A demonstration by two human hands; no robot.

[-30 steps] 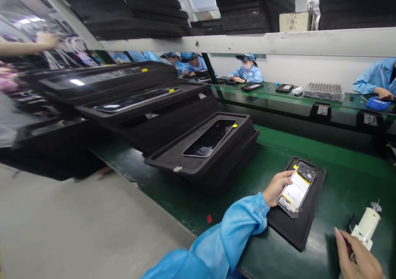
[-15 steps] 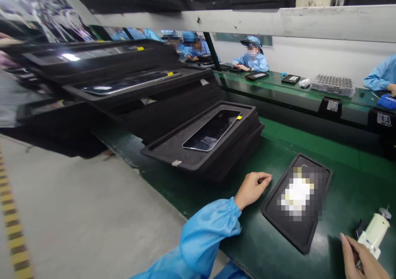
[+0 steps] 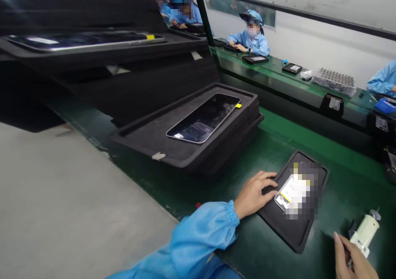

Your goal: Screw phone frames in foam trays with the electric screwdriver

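My left hand [image 3: 255, 191], in a blue sleeve, rests on the left edge of a black foam tray [image 3: 297, 225] on the green belt. Its fingers are spread and touch the tray beside an opened phone body [image 3: 292, 192], which lies face-down in the tray and is partly blurred. My right hand [image 3: 352, 259] sits at the bottom right corner with its fingers curled beside a cream electric screwdriver [image 3: 365, 231]; whether it grips the tool is hidden at the frame edge.
A stack of black foam trays [image 3: 161, 140] with a dark phone screen [image 3: 204, 118] on top stands to the left on the green conveyor [image 3: 293, 143]. More trays pile up behind. Other workers in blue coats [image 3: 250, 39] sit along the far bench.
My left hand let go of the phone body, drew back to the left, then came forward again onto the tray's edge. The view tilted down and closer to the tray stack.
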